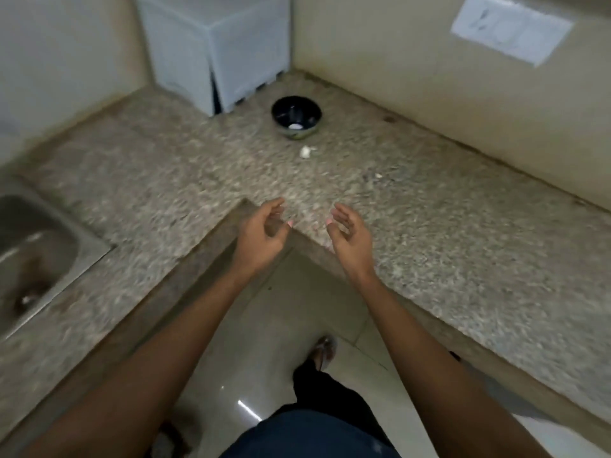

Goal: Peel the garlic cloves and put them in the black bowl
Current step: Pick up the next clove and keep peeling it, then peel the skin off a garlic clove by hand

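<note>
A black bowl stands on the speckled granite counter near the back corner, with one small white piece inside it. Just in front of the bowl lies a white garlic piece. A tiny white scrap lies further right. My left hand and my right hand hover over the counter's inner corner, well short of the bowl. Both hands have loosely curled fingers and hold nothing. The frame is blurred.
A white plastic crate stands in the back corner behind the bowl. A steel sink is set in the counter at the left. A switch plate is on the right wall. Tiled floor and my feet are below.
</note>
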